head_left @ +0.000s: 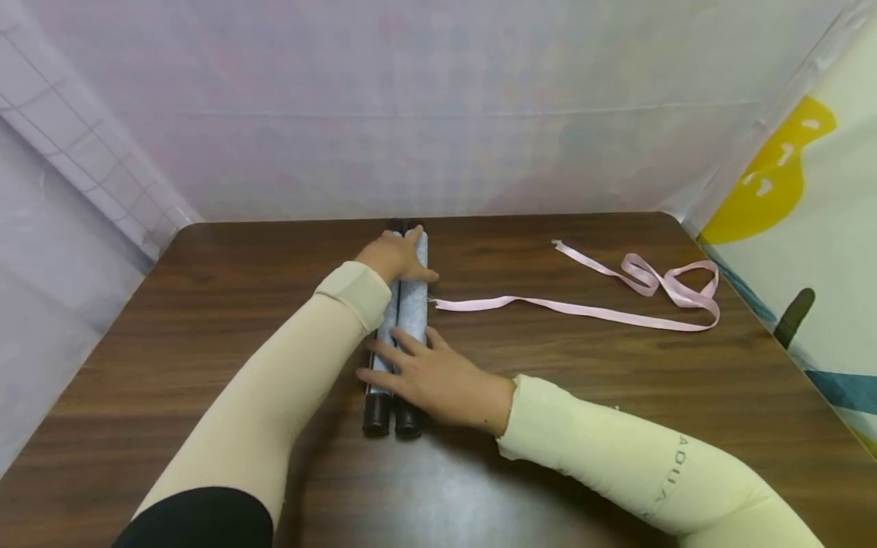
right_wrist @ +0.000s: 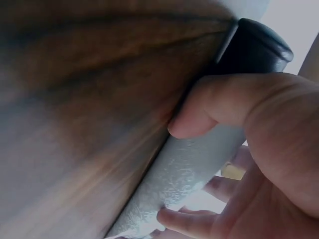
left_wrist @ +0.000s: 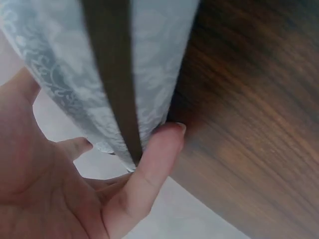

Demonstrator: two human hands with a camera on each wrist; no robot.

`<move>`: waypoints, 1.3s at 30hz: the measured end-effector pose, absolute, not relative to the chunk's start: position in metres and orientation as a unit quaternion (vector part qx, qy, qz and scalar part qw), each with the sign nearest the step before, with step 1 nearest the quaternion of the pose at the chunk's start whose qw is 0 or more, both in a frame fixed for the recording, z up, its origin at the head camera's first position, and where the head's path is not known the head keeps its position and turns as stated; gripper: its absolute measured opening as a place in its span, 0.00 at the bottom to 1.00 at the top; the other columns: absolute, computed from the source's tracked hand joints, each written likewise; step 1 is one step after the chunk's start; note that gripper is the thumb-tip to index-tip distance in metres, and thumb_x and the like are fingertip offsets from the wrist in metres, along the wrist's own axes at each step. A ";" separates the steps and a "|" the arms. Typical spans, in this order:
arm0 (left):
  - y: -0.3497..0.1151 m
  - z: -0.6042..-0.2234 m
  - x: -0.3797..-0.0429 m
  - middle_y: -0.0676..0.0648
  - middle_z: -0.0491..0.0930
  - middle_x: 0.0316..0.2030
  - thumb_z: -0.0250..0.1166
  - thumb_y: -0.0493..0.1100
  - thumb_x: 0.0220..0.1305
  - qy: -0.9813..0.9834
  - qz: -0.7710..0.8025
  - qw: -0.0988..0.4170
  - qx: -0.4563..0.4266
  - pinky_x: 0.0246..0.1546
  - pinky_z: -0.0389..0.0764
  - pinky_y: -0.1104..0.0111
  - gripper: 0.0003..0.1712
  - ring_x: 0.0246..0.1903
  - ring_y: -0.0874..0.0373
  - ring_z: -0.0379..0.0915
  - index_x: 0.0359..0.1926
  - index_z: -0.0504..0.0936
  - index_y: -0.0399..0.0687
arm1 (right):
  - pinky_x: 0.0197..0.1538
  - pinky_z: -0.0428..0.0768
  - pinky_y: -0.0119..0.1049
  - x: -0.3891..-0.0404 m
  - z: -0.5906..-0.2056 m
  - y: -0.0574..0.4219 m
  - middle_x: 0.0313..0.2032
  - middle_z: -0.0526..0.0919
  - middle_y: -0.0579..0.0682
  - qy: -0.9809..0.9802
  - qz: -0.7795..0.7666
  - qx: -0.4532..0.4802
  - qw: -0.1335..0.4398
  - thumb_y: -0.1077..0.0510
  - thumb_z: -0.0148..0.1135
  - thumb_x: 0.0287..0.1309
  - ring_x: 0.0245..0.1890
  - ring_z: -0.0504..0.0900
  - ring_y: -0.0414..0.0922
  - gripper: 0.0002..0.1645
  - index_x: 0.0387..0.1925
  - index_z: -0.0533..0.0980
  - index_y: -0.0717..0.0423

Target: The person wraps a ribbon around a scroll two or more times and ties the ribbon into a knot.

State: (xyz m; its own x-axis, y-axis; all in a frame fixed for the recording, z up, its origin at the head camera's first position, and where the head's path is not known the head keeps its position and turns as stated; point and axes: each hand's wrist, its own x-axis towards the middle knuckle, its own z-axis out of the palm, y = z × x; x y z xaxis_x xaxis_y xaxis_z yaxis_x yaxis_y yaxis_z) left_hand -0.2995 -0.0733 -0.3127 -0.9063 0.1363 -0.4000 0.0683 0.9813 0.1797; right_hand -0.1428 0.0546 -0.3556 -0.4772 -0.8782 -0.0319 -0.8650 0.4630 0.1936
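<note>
A scroll (head_left: 413, 304) rolled up from both ends lies lengthwise on the table, as two pale blue-grey patterned rolls side by side. Dark knobs (head_left: 377, 415) cap its ends. My left hand (head_left: 392, 259) grips the far part from above, its thumb (left_wrist: 154, 157) against one roll's side and the other fingers across on the opposite side. Nearer to me, my right hand (head_left: 441, 384) holds both rolls, fingers spread over them; its thumb (right_wrist: 194, 114) presses beside a dark end cap. A dark strip (left_wrist: 117, 79) shows between the rolls in the left wrist view.
To the right, a pink ribbon (head_left: 569, 307) lies in a loose, looping curve, one end close to the scroll. The brown wooden table (head_left: 240, 274) meets a pale curtain (head_left: 438, 114) along its back edge. A patterned sheet (head_left: 843, 266) hangs on the right.
</note>
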 end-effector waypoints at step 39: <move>-0.011 -0.301 -0.284 0.26 0.38 0.76 0.66 0.62 0.62 0.978 0.138 0.111 0.111 0.50 0.79 0.53 0.54 0.41 0.43 0.74 0.80 0.45 0.59 | 0.47 0.86 0.44 -0.128 -0.344 0.121 0.71 0.67 0.51 -0.854 -0.066 0.506 0.096 0.70 0.72 0.51 0.71 0.65 0.62 0.42 0.65 0.68 0.43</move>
